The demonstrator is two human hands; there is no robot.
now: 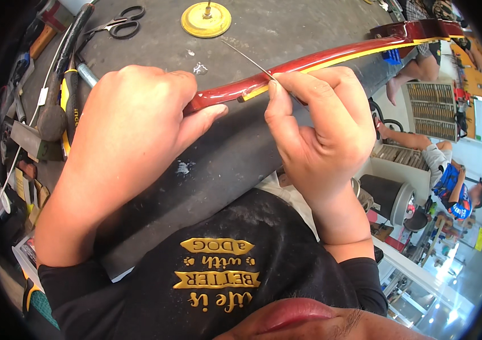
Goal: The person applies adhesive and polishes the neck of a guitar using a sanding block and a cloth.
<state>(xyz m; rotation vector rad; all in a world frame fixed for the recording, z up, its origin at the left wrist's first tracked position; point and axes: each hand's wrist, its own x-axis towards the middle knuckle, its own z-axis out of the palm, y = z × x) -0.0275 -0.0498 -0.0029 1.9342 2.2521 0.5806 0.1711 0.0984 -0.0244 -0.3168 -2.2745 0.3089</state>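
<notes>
Red piece point(326, 54) runs from centre to upper right of the frame, across the tabletop point(156, 42). Left grip point(133, 113) clamps its left end, apparently to steady it. Right grip point(329, 116) pinches a thin rod point(248, 59) thumb-to-finger, apparently for fine control.

A dark grey workbench point(150, 48), its surface scuffed and marked. Toward the far side lie a pair of black-handled scissors point(115, 24) and a round yellow disc point(200, 24) with an upright metal stem. Nearer is a small shiny scrap point(199, 69). Crowded along the left are a hammer point(53, 122) and a yellow-and-black handle point(71, 105).
</notes>
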